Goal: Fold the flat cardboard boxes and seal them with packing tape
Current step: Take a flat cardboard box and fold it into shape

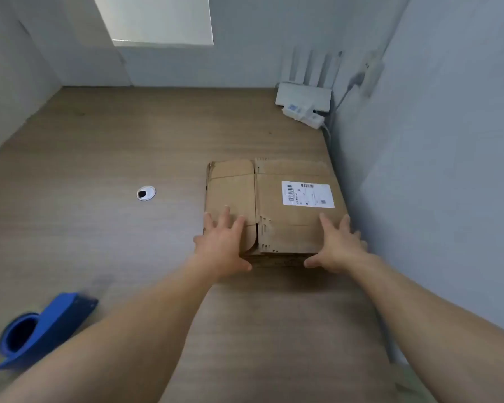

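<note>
Under your spread left hand (pixel 221 242) and right hand (pixel 339 247), gripping nothing, lies flat, worn, white-labelled cardboard (pixel 274 205).

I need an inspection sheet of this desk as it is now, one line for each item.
Surface: wooden desk with a round cable hole.
Job's things: flat cardboard boxes stacked at right, white label on top; blue tape dispenser near left.
Clutter: white router in the far right corner.
Hands: left hand and right hand rest open on the stack's near end.
Cables: a cable runs down the right wall.
Surroundings: grey walls.
</note>
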